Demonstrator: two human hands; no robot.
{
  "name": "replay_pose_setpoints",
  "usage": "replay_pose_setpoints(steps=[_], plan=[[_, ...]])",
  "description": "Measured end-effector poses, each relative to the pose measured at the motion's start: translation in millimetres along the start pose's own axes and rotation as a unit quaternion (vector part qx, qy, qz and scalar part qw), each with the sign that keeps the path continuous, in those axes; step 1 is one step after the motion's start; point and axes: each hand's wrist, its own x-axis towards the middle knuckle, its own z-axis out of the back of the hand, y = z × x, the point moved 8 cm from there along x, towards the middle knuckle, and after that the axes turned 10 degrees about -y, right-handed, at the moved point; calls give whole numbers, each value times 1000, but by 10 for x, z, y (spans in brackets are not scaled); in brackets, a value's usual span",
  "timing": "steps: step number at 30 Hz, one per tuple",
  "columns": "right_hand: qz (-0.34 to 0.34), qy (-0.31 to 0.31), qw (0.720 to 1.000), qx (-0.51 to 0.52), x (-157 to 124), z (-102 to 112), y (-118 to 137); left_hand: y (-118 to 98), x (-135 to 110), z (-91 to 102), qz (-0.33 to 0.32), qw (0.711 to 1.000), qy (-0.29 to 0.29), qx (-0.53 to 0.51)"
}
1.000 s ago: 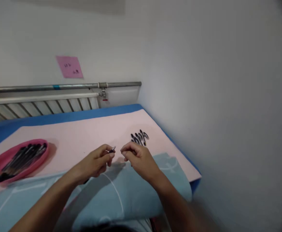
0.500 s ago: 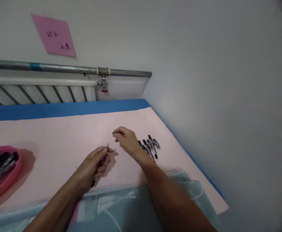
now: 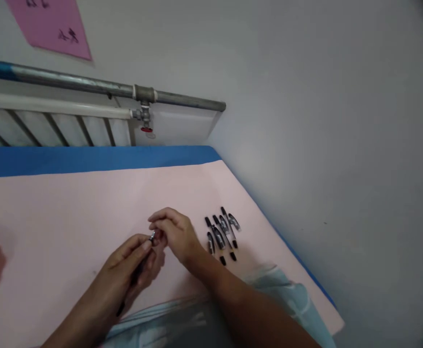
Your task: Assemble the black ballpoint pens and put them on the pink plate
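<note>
My left hand (image 3: 126, 268) is wrapped round a dark pen (image 3: 120, 308). Its metal tip points up and away from me, and its back end sticks out below the palm. My right hand (image 3: 177, 237) is at the tip, with thumb and fingers curled together just above it. Whether those fingers pinch the tip or some small part is hidden. To the right of my right wrist lies a loose group of black pens with clear barrels (image 3: 227, 237) and separate pen caps (image 3: 234, 221).
Pink sheeting (image 3: 70, 217) covers the table, with a blue edge (image 3: 88, 158) along the back. Light-blue cloth (image 3: 287, 290) lies over the near edge. A radiator pipe (image 3: 95, 86) with a valve (image 3: 145, 113) runs behind. A wall (image 3: 323, 145) borders the right side.
My right hand has come down and left to the pen tip. My left hand with the pen has shifted slightly left and down. The view has turned right, leaving the pink basket out of frame.
</note>
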Motion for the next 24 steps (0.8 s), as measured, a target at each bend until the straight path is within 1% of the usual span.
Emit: replay_pose_setpoints(steps=[2, 3, 5, 8, 10, 13, 15, 17, 19, 20, 21, 22, 24], plan=[[-35, -7, 998, 53, -48, 40, -28, -27, -13, -28, -11, 1000, 8, -6], [-41, -18, 997, 63, -72, 68, -27, -53, -19, -45, -21, 1000, 11, -4], [-47, -18, 998, 25, -126, 77, -34, -97, -24, -77, -35, 999, 21, -2], [-50, 39, 997, -52, -217, -28, -31, -118, -17, -91, -32, 998, 45, -5], [-33, 64, 995, -75, -253, -76, 25, -107, -16, -72, -17, 998, 62, -6], [5, 51, 996, -79, -240, -44, 144, -73, -29, -44, 13, 996, 85, 7], [9, 34, 997, -69, -213, 7, 177, -50, -49, -57, 28, 994, 103, 34], [1, 23, 998, -54, -190, 45, 166, -52, -66, -77, 22, 992, 105, 64], [3, 18, 999, -49, -179, 59, 144, -116, -73, -84, -28, 991, 85, 98], [9, 14, 998, -52, -175, 65, 138, -170, -77, -81, -71, 986, 70, 132], [18, 8, 998, -60, -173, 69, 135, -235, -88, -77, -126, 974, 53, 180], [29, 2, 997, -69, -173, 75, 137, -300, -105, -74, -184, 953, 35, 238], [46, -12, 995, -87, -176, 86, 147, -405, -147, -60, -291, 889, -4, 353]])
